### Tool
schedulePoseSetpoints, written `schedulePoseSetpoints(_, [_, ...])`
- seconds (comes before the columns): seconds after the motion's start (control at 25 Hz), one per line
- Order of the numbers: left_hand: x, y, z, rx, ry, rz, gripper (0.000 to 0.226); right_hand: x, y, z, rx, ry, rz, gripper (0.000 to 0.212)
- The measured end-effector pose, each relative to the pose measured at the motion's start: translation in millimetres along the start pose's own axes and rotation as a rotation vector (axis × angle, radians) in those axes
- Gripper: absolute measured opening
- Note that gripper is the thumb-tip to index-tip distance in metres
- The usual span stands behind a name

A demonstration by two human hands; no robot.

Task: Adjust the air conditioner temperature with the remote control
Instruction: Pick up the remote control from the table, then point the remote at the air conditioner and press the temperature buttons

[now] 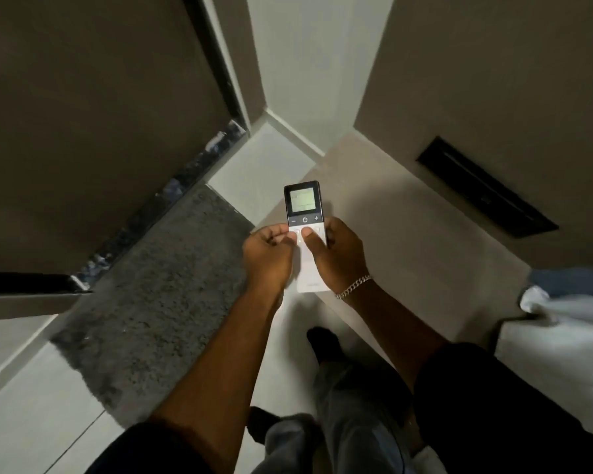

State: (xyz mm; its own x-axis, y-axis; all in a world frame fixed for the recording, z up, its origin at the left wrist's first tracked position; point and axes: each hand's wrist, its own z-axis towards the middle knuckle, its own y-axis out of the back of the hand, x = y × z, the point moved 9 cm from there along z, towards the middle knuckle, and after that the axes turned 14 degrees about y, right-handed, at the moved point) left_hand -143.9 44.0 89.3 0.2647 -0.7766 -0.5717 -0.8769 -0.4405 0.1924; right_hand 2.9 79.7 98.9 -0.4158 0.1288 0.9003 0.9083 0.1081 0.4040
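Pale floor tiles (264,165) run ahead into a narrow corner where white walls meet, with a dark door (83,114) on the left, its edge lined by a dark strip, and a beige wall on the right carrying a black slotted vent (486,188). Against the door's foot lies a grey shaggy rug (151,275), whose right edge stops just left of the arms, leaving a bare lane of tile between the rug and the beige panel on the right. At lower right, the corner of a white bed (555,336) with a blue cloth (572,282) reaches in near the right elbow. Held out at mid-frame, clear of every wall, is the white remote control (305,230), upright, with its lit screen at the far end and a row of minus, power and plus keys beneath it. The right hand (336,254), a chain bracelet (355,286) on its wrist, is wrapped around the remote's lower body with the thumb lying on the keypad. The left hand (269,254) is loosely curled, its fingertips touching the remote's left edge by the buttons. Below, grey trousers and dark-socked feet stand on the tile.
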Motion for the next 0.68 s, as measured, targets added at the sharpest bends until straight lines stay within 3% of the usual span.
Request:
schedulePoseSetpoints(0.2, [-105,128,-93,-0.078,-0.256,-0.114,0.022,177,-44,-14,0.201,0.158,0.256,0.023])
schedulePoseSetpoints(0.36, [-186,241,-189,-0.192,-0.444,-0.24,0.023,340,-72,-39,0.375,0.332,0.377,0.016])
schedulePoseSetpoints(0.56, [-280,351,-319,-0.309,-0.71,-0.328,0.023,535,-74,-79,0.512,0.619,0.436,0.02])
schedulePoseSetpoints(0.68, [-326,402,-425,-0.367,-0.905,-0.345,0.023,646,-52,-122,0.569,0.814,0.492,0.007])
